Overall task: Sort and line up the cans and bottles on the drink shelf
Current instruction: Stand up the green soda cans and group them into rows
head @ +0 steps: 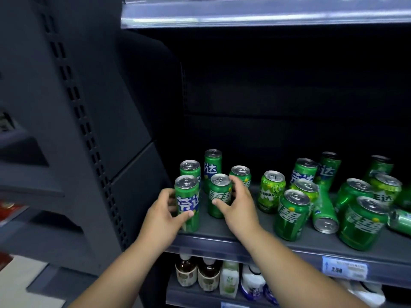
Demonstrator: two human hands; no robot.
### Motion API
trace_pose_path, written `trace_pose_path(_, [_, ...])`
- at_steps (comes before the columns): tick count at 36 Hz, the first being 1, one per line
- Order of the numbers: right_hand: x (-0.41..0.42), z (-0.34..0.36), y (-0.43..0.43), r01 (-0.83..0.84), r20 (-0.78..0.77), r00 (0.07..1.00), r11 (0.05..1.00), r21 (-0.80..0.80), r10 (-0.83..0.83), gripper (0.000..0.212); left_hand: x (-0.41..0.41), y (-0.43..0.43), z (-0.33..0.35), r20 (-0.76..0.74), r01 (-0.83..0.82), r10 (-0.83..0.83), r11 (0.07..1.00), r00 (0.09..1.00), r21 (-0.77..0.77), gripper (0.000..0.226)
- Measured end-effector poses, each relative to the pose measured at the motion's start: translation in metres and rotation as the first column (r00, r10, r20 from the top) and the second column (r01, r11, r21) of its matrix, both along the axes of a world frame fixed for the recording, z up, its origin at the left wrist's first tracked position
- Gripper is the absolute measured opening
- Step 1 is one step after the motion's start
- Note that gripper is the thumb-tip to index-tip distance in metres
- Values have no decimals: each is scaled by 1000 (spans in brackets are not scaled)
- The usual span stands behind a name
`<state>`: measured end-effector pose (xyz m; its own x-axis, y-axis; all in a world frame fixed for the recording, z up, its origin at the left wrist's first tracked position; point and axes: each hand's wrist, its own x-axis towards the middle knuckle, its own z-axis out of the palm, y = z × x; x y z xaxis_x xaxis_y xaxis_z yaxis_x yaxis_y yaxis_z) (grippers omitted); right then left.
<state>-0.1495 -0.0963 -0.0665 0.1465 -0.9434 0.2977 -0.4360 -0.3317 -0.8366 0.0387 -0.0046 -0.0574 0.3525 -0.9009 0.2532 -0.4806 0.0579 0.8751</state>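
Several green cans stand on a dark shelf (222, 237). My left hand (163, 215) grips a tall green can with a blue label (186, 202) at the front left corner. My right hand (239, 204) curls round a second tall green can (219, 195) just to its right. Behind them stand three more tall cans (212, 165). To the right stand a lighter green Mirinda can (270, 192) and a loose cluster of green cans (291, 215), some leaning. One can lies on its side (324, 212), with another at the right edge (400, 221).
The shelf's left side panel (133, 152) stands right beside my left hand. The back of the shelf is dark and bare. A price tag (344, 267) sits on the front rail. On the shelf below stand brown bottles (196, 273) and white bottles (229, 278).
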Motion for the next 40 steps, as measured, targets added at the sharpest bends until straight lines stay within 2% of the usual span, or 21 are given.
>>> trace_pose_path(9, [-25, -1, 12, 106, -25, 994, 993, -51, -108, 72, 15, 0, -7, -5, 23, -23, 1000, 1000, 18, 55])
trace_pose_path(16, [-58, -3, 23, 213, 13, 977, 975, -57, -213, 77, 18, -4, -13, -27, -29, 28, 999, 999, -40, 57])
trace_pose_path(22, [-44, 10, 37, 177, -46, 981, 966, -189, -189, 86, 15, -5, -16, -11, -49, 48, 996, 999, -72, 60])
trace_pose_path(27, [-14, 25, 38, 95, -66, 991, 952, -290, -119, 76, 12, -4, -18, -5, -12, 12, 1000, 1000, -29, 81])
trace_pose_path(32, [18, 32, 28, 50, -106, 990, 923, -382, -98, 70, 18, -7, -23, 6, -16, 16, 1000, 1000, 3, 87])
trace_pose_path(35, [36, 34, 23, -29, -85, 996, 953, -302, 3, 70, 23, -7, -26, -4, -27, 27, 1000, 1000, -3, 89])
trace_pose_path(40, [63, 20, -5, -125, 62, 990, 991, 38, 123, 82, 29, -8, -28, 14, -44, 44, 999, 999, 4, 88])
